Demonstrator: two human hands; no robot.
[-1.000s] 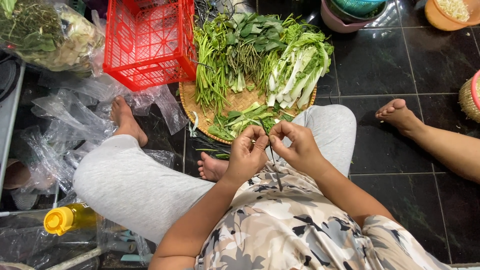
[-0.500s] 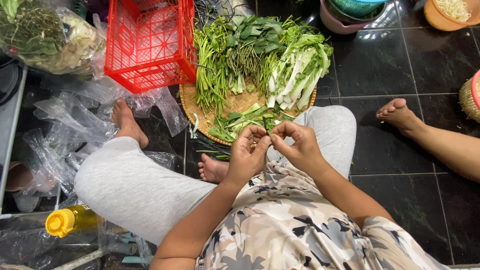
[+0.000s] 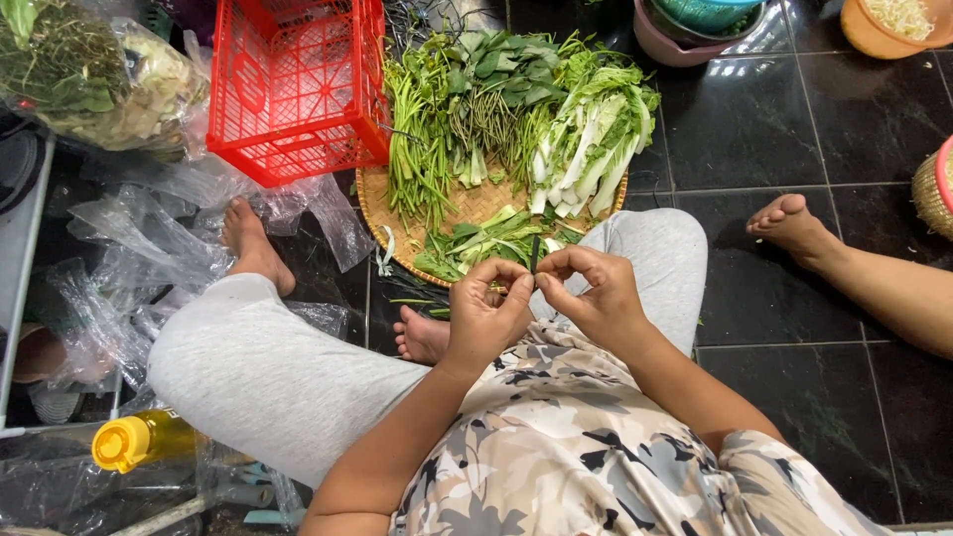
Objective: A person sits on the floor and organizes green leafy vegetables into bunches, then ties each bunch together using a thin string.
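Our left hand (image 3: 486, 313) and right hand (image 3: 594, 298) pinch one thin green stem (image 3: 534, 254) upright between fingertips, woven tray (image 3: 382, 213) of greens (image 3: 516, 119) close at 12 o'clock for easy reach.

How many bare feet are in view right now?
3. One bare foot rests on the clear plastic bags at left; a second is tucked under the left hand; another person's foot lies on the black tiles at right. Others may be hidden.

Black tiled floor (image 3: 794, 129): woven tray (image 3: 382, 213), red crate (image 3: 298, 89).
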